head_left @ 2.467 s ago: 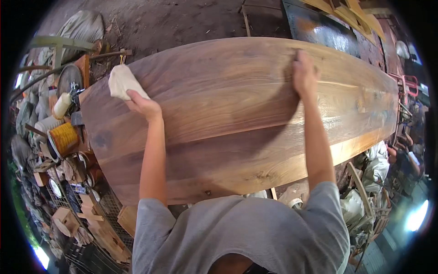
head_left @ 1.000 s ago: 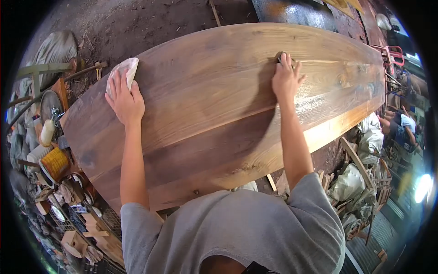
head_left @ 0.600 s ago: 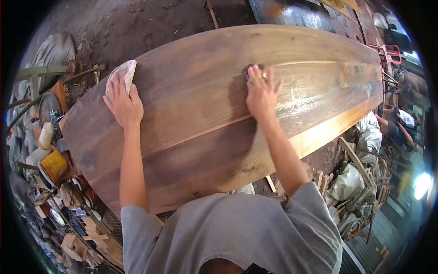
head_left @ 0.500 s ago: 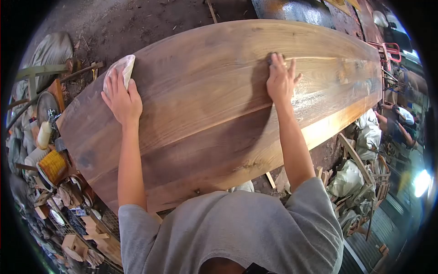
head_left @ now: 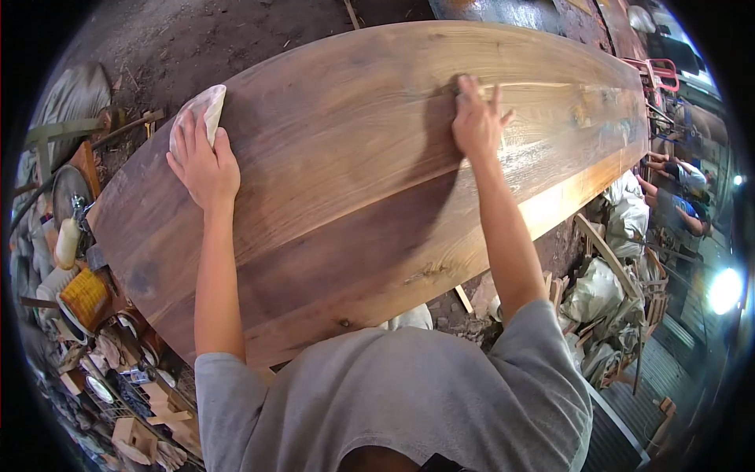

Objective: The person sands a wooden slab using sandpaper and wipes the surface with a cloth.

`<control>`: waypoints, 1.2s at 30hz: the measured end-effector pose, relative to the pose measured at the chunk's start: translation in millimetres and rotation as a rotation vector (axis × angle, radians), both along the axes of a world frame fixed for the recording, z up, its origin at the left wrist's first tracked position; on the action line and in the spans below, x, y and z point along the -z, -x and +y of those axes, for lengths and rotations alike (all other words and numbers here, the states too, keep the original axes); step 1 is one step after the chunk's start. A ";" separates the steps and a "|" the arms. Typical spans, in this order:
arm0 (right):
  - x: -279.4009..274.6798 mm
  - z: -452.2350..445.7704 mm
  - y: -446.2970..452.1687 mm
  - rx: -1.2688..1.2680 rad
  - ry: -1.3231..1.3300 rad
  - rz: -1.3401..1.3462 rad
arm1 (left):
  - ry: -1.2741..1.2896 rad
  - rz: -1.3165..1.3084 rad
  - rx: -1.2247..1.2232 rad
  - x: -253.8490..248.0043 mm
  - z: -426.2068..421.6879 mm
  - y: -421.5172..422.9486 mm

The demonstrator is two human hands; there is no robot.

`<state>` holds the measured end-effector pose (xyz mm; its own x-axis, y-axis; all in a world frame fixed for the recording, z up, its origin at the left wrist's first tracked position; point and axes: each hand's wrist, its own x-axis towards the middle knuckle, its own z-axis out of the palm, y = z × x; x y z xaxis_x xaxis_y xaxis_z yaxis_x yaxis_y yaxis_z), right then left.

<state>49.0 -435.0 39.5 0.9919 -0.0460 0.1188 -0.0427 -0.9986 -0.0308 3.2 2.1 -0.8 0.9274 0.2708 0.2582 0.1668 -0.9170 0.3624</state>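
A long, curved wooden tabletop (head_left: 314, 173) of joined brown boards stretches across the view in front of me. My left hand (head_left: 206, 169) rests near its far left edge, with the fingers over a crumpled white cloth (head_left: 212, 108) and pressing it to the wood. Farther right, my right hand (head_left: 477, 130) reaches to the upper middle of the boards. Its index and middle fingers press down at the surface, while the other fingers stick out to the side. Something small and dark seems to lie under those fingertips, mostly hidden. A shadow falls left of this hand.
At the left stand a yellow-brown container (head_left: 82, 300), a pale bottle (head_left: 68, 242) and wood scraps (head_left: 134, 440). Pale sacks (head_left: 594, 291) and timber offcuts lie at the right. Beyond them, people (head_left: 684, 177) are by a bright lamp (head_left: 725, 291). Dirt floor (head_left: 212, 39) lies behind the tabletop.
The whole view has shifted slightly, moving the tabletop up and left in it. My right hand has turned a little, its fingertips slightly farther away; my left hand stays on the cloth.
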 end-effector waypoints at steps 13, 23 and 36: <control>31.8 -14.2 -24.3 0.053 -0.052 -0.120 | 0.022 -0.011 0.030 0.2 1.2 0.9; 12.0 112.8 16.6 -0.476 -0.139 0.001 | -0.021 0.002 0.052 4.2 4.5 2.7; -24.9 -45.6 -52.0 0.286 -1.903 0.181 | -0.021 0.029 -0.008 -7.1 -4.2 -1.2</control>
